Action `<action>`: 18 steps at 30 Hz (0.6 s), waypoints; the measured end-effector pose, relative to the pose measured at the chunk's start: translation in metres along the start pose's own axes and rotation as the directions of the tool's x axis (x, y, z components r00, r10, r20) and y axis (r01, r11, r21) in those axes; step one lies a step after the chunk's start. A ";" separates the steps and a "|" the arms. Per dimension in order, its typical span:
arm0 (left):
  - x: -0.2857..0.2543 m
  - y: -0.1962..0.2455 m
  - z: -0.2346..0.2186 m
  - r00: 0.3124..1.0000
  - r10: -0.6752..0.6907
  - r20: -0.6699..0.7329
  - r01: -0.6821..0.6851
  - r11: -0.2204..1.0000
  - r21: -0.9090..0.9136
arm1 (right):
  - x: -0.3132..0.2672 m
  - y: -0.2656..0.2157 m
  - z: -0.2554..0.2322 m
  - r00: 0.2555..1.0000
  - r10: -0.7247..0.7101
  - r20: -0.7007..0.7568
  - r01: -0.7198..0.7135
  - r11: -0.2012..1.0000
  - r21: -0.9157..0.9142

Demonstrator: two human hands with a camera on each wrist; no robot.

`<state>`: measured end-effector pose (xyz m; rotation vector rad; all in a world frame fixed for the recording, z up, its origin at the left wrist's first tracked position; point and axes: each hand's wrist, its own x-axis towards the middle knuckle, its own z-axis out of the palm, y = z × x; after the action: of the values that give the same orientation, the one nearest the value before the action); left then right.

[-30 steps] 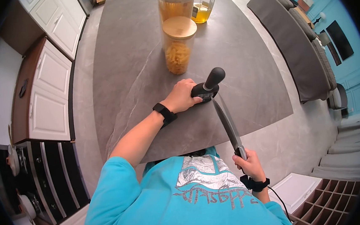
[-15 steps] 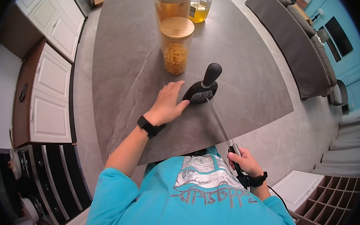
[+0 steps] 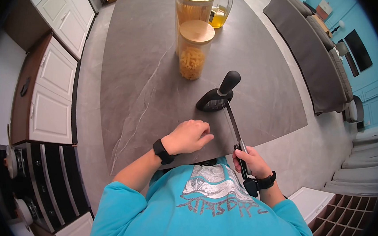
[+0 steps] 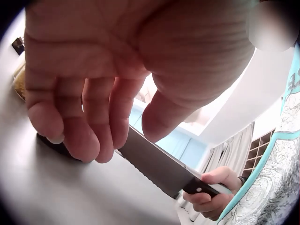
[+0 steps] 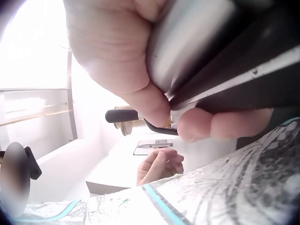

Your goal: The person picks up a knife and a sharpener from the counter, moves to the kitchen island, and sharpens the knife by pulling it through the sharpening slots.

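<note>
My left hand (image 3: 188,136) hovers over the table's near edge with nothing in its loosely curled fingers. My right hand (image 3: 254,162) grips a knife (image 4: 159,164) by its black riveted handle. Alongside that handle, in the same grip, lies a silver-grey handle (image 5: 187,42). The blade points forward, and its tip end overlaps a black knife sharpener (image 3: 216,101) in the head view. The sharpener stands on the table, its rounded grip tilted up to the right. In the left wrist view the blade's lower edge looks wavy, and the left fingers hide its far end.
Beyond the sharpener stands a wood-lidded jar of pasta (image 3: 192,60), with a taller lidded jar (image 3: 193,4) behind it. A glass bottle of yellow liquid (image 3: 219,19) is beside them. The grey table (image 3: 141,77) ends just before the body. A sofa (image 3: 304,55) stands at the right.
My left hand has let go of the sharpener and drawn back toward the body. The right hand has shifted slightly left and forward, still gripping the knife; the blade has turned edge-on.
</note>
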<state>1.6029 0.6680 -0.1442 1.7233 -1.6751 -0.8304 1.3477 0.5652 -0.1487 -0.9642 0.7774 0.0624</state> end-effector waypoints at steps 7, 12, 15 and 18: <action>0.008 0.016 0.017 0.985 0.038 0.169 -0.035 0.999 -0.015 | 0.014 -0.012 0.013 0.999 -0.010 0.047 0.004 0.992 0.125; 0.012 0.033 0.018 0.958 0.028 0.284 -0.008 0.998 -0.070 | 0.027 -0.015 0.026 0.998 -0.041 0.039 0.035 0.990 0.140; 0.011 0.034 0.017 0.949 0.018 0.315 0.022 0.992 -0.124 | 0.033 -0.015 0.033 0.994 -0.102 0.045 0.099 0.992 0.079; 0.009 0.035 0.017 0.961 -0.023 0.274 0.054 0.993 -0.106 | 0.033 -0.015 0.034 0.993 -0.112 0.031 0.110 0.992 0.056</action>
<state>1.5678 0.6585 -0.1284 1.6269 -1.7361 -1.2033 1.3970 0.5729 -0.1469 -0.9510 0.6900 -0.0386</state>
